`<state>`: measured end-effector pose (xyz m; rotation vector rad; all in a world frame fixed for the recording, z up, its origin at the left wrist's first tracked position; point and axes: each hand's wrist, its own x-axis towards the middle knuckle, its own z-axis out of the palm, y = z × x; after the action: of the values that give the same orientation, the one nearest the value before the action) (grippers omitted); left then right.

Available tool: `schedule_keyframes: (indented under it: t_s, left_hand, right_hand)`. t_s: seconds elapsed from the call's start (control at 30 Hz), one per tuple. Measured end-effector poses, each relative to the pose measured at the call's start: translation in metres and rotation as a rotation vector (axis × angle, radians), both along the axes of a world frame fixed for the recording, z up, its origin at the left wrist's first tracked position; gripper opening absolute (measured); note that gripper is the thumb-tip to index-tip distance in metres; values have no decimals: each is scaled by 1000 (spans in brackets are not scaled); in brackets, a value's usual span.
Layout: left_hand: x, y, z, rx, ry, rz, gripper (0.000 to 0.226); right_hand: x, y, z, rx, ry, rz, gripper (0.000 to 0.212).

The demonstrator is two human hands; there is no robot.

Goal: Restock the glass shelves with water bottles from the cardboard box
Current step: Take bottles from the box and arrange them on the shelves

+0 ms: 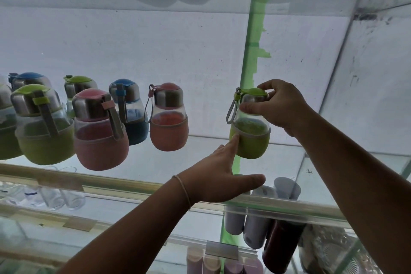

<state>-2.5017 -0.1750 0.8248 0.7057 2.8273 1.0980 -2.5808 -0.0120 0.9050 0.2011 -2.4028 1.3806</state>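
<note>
Here, a small green water bottle [250,133] with a clear body, a steel collar, a green cap and a grey loop strap stands upright on the glass shelf [133,181], well apart to the right of the other bottles. The right hand [281,107] grips its neck, thumb across the front and fingers curled over the cap. The left hand [222,176] is spread with straight fingers, 1 fingertip touching the bottle's green sleeve low on its left side. To the left, a pink-sleeved bottle [168,118] stands nearest, with more pink, blue and green bottles beyond it. On the shelf below stand white tumblers [255,224] and a dark red one [281,249].
</note>
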Motion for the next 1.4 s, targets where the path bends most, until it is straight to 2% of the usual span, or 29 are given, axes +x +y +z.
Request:
schedule_keyframes:
  t_s: [0.13, 0.23, 0.3, 0.43, 0.57, 0.73, 1.0, 1.13, 1.4]
  left_hand:
    - [3, 0, 0, 13, 11, 24, 96]
    - [6, 0, 3, 83, 50, 46, 85]
    - [6, -2, 3, 206, 65, 125, 77]
    - [10, -11, 10, 502, 113, 296, 48]
    - [27, -33, 28, 433, 372, 379, 39]
    - [56, -83, 45, 362, 633, 458, 38]
    - [86, -185, 52, 365, 844, 601, 28]
    - [94, -236, 46, 350, 843, 683, 32]
    - [99, -299, 28, 342, 679, 762, 42]
  right_hand:
    - [1, -1, -1, 18, 4, 2, 72]
    - [5, 1, 0, 38, 9, 21, 80]
    - [8, 0, 1, 77, 60, -4, 79]
    - [13, -8, 4, 263, 333, -135, 58]
    - [24, -39, 13, 339, 511, -132, 40]
    - [47, -103, 26, 318, 575, -7, 43]
    - [80, -218, 48, 360, 591, 193, 36]
    - [88, -269, 52, 441, 549, 273, 38]
    - [94, -348, 51, 727, 388, 440, 40]
